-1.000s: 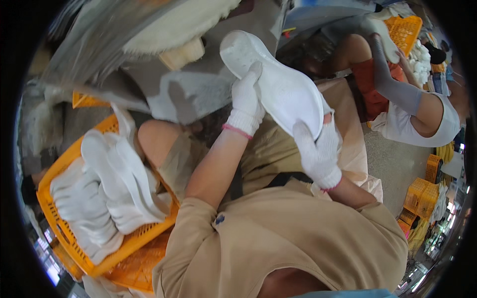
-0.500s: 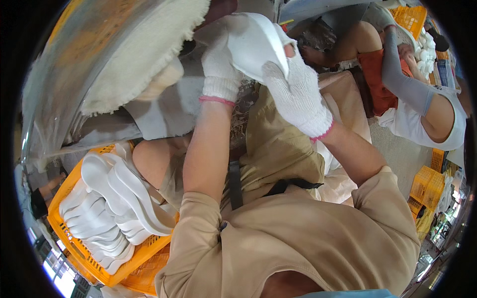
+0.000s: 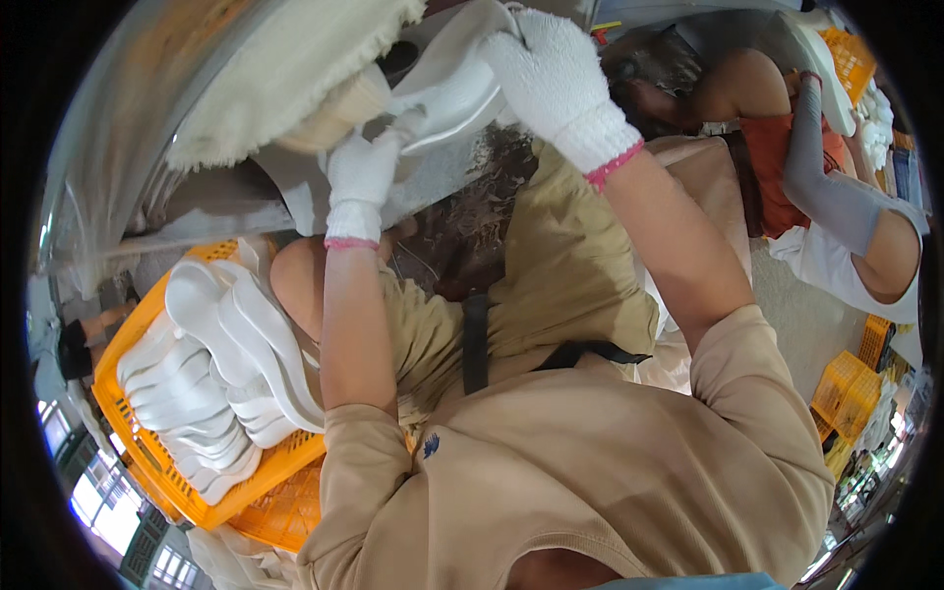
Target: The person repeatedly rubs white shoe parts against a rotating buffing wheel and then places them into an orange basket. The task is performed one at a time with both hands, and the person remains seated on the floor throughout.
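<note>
Both my hands wear white knitted gloves with pink cuffs. Between them is a long, smooth white curved dish (image 3: 454,90), tilted beside a fluffy cream buffing wheel (image 3: 295,84). My left hand (image 3: 364,175) is closed on the dish's lower left end, close to the wheel's pale hub (image 3: 339,108). My right hand (image 3: 553,74) grips the upper right end, fingers curled over the rim. The far edge of the dish is cut off by the top of the view.
An orange plastic basket (image 3: 118,393) at my left holds several stacked white curved dishes (image 3: 192,393). A clear plastic sheet (image 3: 98,206) hangs around the wheel. On the right, a co-worker's grey sleeve (image 3: 821,157) reaches toward another white piece (image 3: 824,74). Orange crates (image 3: 846,388) stand farther right.
My left hand has moved left and down, toward the wheel's hub. My right hand has gone up, and the dish has swung left, now slanting down toward the wheel.
</note>
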Demonstrator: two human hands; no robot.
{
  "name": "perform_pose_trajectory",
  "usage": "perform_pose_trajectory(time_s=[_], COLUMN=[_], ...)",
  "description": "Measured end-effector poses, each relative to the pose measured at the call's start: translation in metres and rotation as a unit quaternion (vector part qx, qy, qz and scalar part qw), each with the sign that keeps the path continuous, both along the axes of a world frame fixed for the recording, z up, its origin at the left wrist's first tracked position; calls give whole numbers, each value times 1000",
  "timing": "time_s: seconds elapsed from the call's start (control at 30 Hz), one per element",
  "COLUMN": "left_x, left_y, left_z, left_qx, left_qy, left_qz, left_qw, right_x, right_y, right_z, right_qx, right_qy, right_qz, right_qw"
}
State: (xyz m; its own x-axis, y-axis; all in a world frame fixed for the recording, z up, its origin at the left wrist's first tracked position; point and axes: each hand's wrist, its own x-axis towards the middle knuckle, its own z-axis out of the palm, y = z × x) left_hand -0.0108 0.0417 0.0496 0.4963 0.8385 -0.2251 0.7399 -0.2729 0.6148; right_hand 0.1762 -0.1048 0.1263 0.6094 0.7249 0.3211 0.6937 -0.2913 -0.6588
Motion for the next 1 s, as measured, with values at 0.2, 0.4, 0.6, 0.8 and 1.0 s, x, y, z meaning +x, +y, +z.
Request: perform_pose_trajectory(time_s=[0.2, 0.4, 0.6, 0.8, 1.0], left_x=[-4, 77, 131, 101, 6], left_y=[-47, -110, -76, -8, -43], left_z=[-5, 8, 13, 5, 34], left_qx=[-220, -461, -465, -484, 65], left_qy=[-223, -612, -511, -338, -29], left_qz=[-78, 120, 99, 121, -86], left_qw=[946, 631, 716, 798, 994], right_x=[8, -29, -28, -5, 16], right_y=[17, -70, -90, -21, 20], right_z=[-2, 39, 44, 6, -8], right_qx=[-123, -132, 8, -1, -45], right_qy=[-10, 49, 31, 118, 132], right_qz=[-32, 58, -106, -101, -90], right_qw=[992, 988, 994, 988, 986])
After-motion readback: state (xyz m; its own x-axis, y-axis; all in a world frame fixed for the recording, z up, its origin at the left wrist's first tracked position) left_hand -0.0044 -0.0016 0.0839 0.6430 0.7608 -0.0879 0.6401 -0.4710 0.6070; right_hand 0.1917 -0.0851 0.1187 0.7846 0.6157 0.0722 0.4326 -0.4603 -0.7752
